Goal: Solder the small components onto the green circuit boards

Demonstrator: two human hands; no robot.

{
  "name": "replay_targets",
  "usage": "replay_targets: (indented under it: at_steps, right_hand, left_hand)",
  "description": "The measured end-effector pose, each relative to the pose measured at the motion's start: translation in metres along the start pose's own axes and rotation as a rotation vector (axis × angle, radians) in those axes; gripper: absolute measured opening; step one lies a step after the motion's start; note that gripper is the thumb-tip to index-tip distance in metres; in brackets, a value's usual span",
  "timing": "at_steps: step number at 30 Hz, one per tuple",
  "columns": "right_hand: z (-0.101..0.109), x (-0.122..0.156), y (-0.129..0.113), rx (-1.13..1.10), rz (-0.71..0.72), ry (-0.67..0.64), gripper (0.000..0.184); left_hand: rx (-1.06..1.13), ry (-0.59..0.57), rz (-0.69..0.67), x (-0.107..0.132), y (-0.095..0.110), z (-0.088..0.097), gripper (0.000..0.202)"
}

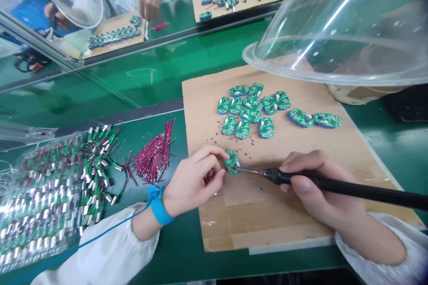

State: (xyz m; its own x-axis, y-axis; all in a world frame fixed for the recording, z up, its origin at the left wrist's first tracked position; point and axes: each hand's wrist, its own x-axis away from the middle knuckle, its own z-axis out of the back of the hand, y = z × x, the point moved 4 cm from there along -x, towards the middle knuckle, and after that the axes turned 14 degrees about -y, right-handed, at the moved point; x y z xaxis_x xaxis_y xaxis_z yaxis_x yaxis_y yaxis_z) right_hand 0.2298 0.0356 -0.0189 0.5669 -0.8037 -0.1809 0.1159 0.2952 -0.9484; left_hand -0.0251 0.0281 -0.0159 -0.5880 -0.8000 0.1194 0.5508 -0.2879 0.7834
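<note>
Green oval circuit board point(233, 158) touched by curled left fingers point(214, 151), grip unclear, black-handled metal-tipped soldering iron point(276, 176) gripped in right fingers point(306, 160), thin dark-red wires point(154, 156) left of both.

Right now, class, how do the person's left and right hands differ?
The left hand touches a small green circuit board; the right hand grips a black soldering iron. The left hand has a blue strap at its wrist; the right hand shows none. Both are bare and come from white sleeves.
</note>
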Motion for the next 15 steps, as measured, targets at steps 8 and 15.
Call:
replay_targets:
  at_steps: [8,15]
  right_hand:
    - [0.015,-0.013,-0.010,-0.114,0.064,0.376,0.012]
    - [-0.031,-0.057,-0.010,0.419,0.094,-0.238,0.033]
  left_hand:
    - [0.003,0.005,-0.021,-0.001,0.000,0.000,0.012]
    - [-0.304,0.013,-0.098,-0.004,-0.012,0.033,0.012]
